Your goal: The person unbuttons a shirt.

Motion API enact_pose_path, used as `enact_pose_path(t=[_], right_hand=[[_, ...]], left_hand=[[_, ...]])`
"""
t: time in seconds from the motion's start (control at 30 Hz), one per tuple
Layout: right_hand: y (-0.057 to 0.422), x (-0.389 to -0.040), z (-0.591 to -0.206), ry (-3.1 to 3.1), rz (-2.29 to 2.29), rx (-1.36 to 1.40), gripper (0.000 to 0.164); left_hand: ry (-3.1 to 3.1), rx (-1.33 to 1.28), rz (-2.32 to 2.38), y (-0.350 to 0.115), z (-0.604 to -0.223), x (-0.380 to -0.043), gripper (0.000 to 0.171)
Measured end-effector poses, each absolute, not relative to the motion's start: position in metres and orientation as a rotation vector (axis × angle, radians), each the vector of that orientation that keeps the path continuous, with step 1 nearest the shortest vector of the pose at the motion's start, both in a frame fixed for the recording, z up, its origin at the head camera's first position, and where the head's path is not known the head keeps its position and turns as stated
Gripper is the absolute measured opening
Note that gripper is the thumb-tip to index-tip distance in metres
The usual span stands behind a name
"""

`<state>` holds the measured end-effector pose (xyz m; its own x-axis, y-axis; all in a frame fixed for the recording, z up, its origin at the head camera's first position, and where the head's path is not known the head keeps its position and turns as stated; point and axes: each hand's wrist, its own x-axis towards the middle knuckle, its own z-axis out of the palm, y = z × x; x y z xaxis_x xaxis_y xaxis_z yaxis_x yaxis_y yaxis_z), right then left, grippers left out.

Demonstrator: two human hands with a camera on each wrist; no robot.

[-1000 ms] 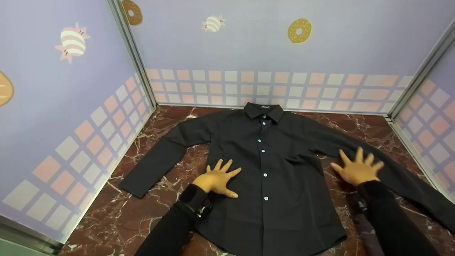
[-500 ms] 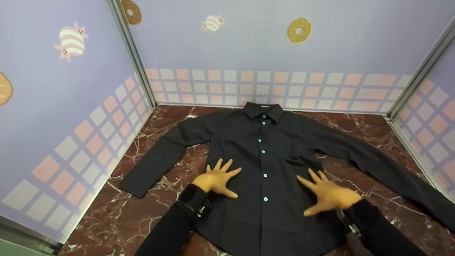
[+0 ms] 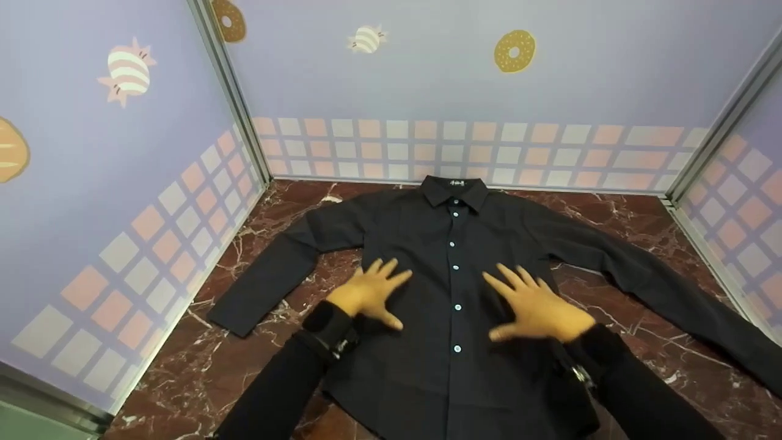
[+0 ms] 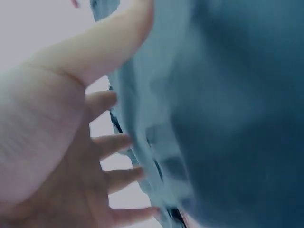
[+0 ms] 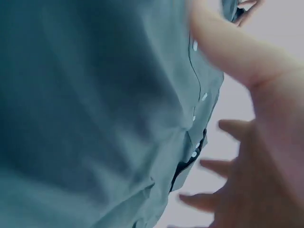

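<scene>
A black long-sleeved button-up shirt (image 3: 421, 366) lies front side up, its collar (image 3: 455, 192) toward the back wall and its light buttons running down the middle. My left hand (image 3: 372, 292) is spread over the left half of the body, with fingertips right at the cloth in the left wrist view. Over the right half is my right hand (image 3: 531, 305), fingers also spread, slightly blurred and casting a shadow on the fabric. Neither hand grips anything. The left sleeve (image 3: 269, 281) bends down toward the front; the right sleeve (image 3: 666, 299) stretches out toward the right wall.
The shirt lies on a dark red marbled tabletop (image 3: 244, 373). Lilac panels with pink and white squares enclose it: a left wall (image 3: 61, 201), a back wall (image 3: 427, 79) right behind the collar, and a right wall (image 3: 757, 201).
My right hand has come from beside the right sleeve inward onto the shirt body, then a little farther up and left. My left hand has shifted slightly up. The lower shirt front has shifted slightly.
</scene>
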<state>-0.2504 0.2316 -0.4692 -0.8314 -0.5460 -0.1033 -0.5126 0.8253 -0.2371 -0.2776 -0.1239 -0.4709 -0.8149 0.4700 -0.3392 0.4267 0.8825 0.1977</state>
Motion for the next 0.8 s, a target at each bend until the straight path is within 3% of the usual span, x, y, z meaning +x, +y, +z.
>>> enact_pose_path(t=[0.1,0.27,0.43,0.63,0.8], right_hand=[[0.228,-0.268,-0.475,2.777,-0.343,-0.800,0.116],[0.235,-0.286,-0.483,2.591,-0.297,-0.580,0.123],[0.239,-0.297,-0.478,2.534,-0.304,-0.542,0.126],[0.246,-0.309,-0.446,2.536,-0.334,-0.587,0.114],[0.263,-0.311,-0.399,2.647,-0.395,-0.710,0.101]], left_hand=[[2.651,0.637,0.148,-0.135,-0.476,-0.290,0.116],[2.566,0.582,0.203,-0.144,-0.486,-0.302,0.117],[2.564,0.542,0.241,-0.140,-0.486,-0.305,0.119],[2.571,0.568,0.246,-0.137,-0.473,-0.311,0.115],[2.799,0.716,0.385,-0.153,-0.450,-0.321,0.098]])
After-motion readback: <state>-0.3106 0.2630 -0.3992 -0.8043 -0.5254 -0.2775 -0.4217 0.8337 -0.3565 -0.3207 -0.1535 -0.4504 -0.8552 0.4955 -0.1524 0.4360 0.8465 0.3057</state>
